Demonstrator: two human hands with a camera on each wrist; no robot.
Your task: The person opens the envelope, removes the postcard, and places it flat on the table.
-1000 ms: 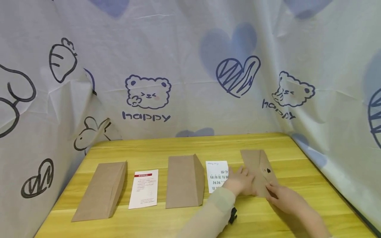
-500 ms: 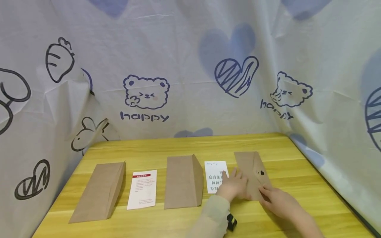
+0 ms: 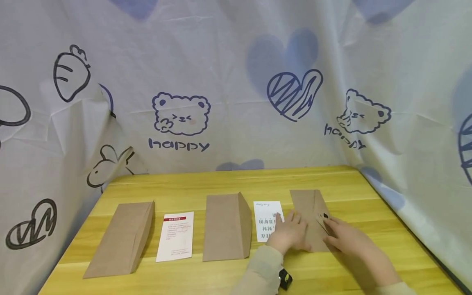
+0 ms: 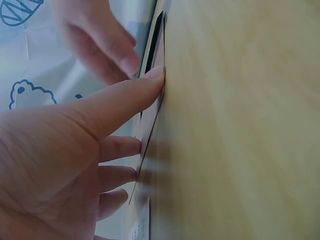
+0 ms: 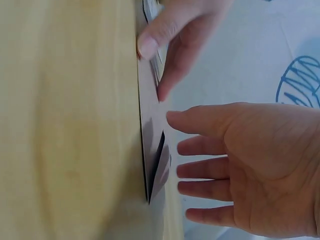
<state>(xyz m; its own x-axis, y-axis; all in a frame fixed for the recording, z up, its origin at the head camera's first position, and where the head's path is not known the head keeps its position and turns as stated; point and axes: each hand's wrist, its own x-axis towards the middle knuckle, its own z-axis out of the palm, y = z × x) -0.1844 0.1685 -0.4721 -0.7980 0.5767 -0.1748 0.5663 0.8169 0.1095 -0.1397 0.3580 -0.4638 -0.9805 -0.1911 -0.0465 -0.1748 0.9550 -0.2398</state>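
A brown paper envelope (image 3: pixel 307 200) lies at the right of the table, with a small dark heart mark on its flap (image 3: pixel 320 218). That flap stands partly raised, with a dark gap under it in the right wrist view. My left hand (image 3: pixel 290 233) rests on the envelope's left side, fingers spread, thumb (image 4: pixel 135 87) at its near edge. My right hand (image 3: pixel 350 239) hovers by the flap, its fingers (image 5: pixel 202 167) straight and its thumb close to the raised paper. Beside the left hand lies a white card (image 3: pixel 263 221) with dark writing, partly covered by it.
Two more brown envelopes lie to the left, one far left (image 3: pixel 119 239) and one mid-table (image 3: pixel 221 227). Between them is a white card with a red band (image 3: pixel 175 237). A printed cloth (image 3: pixel 236 82) hangs behind the wooden table (image 3: pixel 177 282). A small black item (image 3: pixel 284 278) sits by the left sleeve.
The envelope has slid left and slightly nearer, with the left hand on it. The right hand has gone from the envelope's near right edge to the flap, which has lifted.
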